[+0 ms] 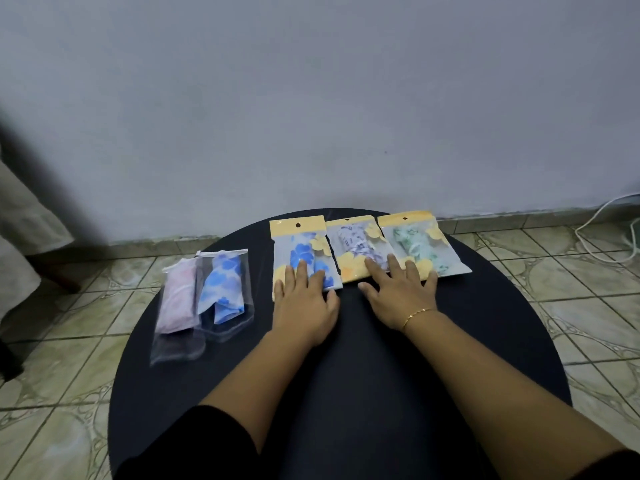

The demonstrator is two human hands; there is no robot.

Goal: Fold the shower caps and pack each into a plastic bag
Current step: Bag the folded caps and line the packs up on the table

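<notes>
On the round dark counter, five packed shower caps lie in a row along the far half. Farthest left is a clear plastic bag holding a folded pink cap, its near end reaching toward the counter's left edge. Just beside it on the right, and overlapping it slightly, a second clear bag holds a folded cap printed with light blue flowers.

Right of these, apart from them, three bags with yellow header cards lie side by side, edges touching or overlapping. The first yellow-topped bag contains a cap with deep blue flowers. The left hand rests flat on its near part, fingers straight and spread, holding nothing, with the thumb on the counter just off the bag's near right corner.

The middle yellow-topped bag holds a white cap with a purple pattern. The right hand lies palm down across the near edges of this bag and the next, its fingers straight and spread, pressing rather than gripping; a thin gold bracelet circles the wrist. The rightmost yellow-topped bag holds a white cap with a green pattern and is angled slightly toward the right.

Black sleeves cover the upper arms at the near edge. Beyond the counter are a tiled floor, a grey wall and, far right, a white cable.
</notes>
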